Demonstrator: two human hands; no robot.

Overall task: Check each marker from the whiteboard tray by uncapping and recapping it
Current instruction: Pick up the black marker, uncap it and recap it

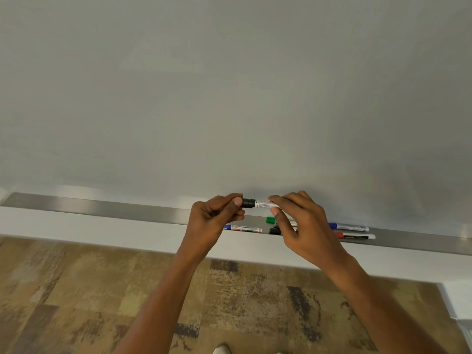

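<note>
I see the marker (260,203) held level above the tray (102,206) — left hand (213,218) fingers closed on its black cap (248,202), right hand (304,226) pinching the white barrel. Four more markers lie in the tray below.

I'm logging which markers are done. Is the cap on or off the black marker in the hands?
On: the black cap sits flush against the marker barrel, no tip showing, left hand at the cap.
</note>
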